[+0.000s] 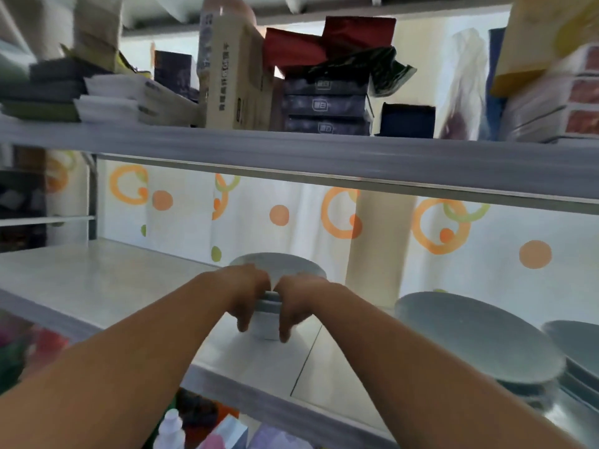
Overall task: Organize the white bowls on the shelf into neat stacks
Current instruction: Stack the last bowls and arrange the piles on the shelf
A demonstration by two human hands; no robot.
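A stack of white bowls [278, 265] stands on the middle shelf [107, 280], near its centre. My left hand [244, 293] grips the stack's left side and my right hand [299, 301] grips its right side, fingers curled down over the rims. Only the top bowl's rim and a strip of the lower bowls between my hands show. Further right, another stack of white bowls [476, 338] sits near the shelf's front edge. A third stack of bowls [580, 348] is cut off by the frame's right edge.
The shelf above [291, 153] hangs low over the bowls and carries boxes, folded cloth and books. A curtain with orange rings [340, 215] closes the back. Bottles and colourful items [175, 426] sit on the shelf below.
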